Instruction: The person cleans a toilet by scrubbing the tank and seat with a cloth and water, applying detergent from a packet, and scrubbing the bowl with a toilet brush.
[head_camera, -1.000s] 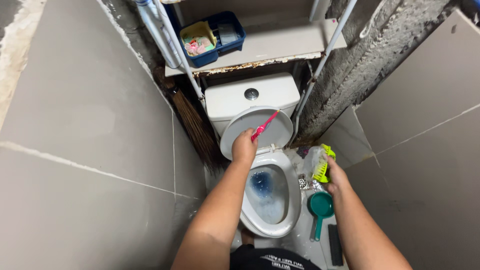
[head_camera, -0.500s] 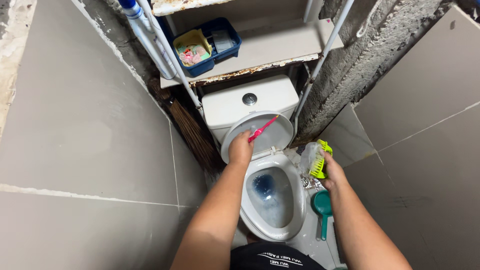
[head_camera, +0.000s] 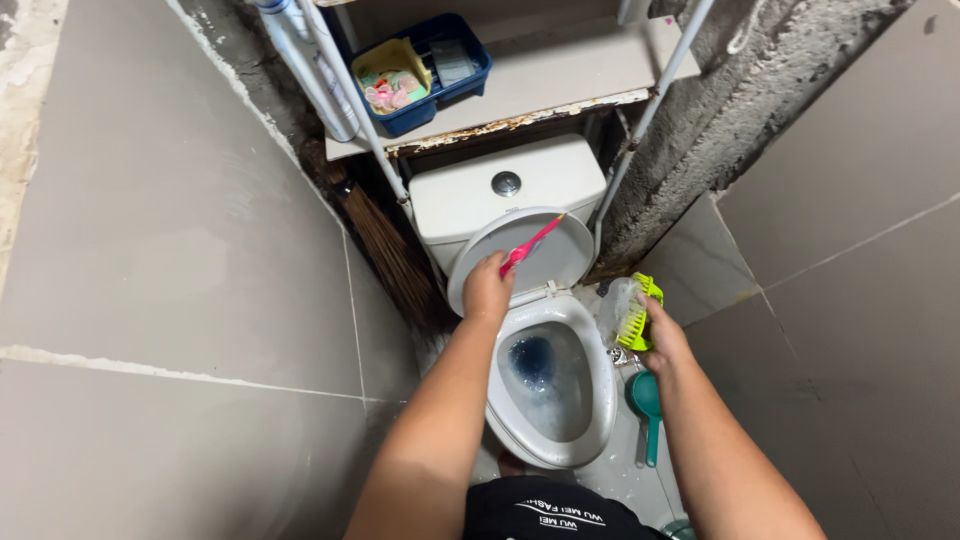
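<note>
Room: tiled toilet stall; bowl (head_camera: 553, 385) below our hands holds blue cleaner, unflushed.
Left hand (head_camera: 487, 287): closed round pink toothbrush (head_camera: 529, 246) at raised lid (head_camera: 525, 255).
Right hand (head_camera: 662, 335): we grip green scrub brush (head_camera: 637, 313).

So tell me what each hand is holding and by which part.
The left hand grips a pink toothbrush by its lower handle. The right hand holds a lime-green scrub brush by its back, bristles facing the toilet.

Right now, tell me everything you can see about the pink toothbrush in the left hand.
The toothbrush is slim, bright pink and looks like plastic, with a small yellowish tip at its far end. The left hand grips its lower end, so the handle slants up and to the right. It shows in front of the raised white toilet lid; whether the tip touches the lid cannot be told. Bristles are too small to make out.
</note>
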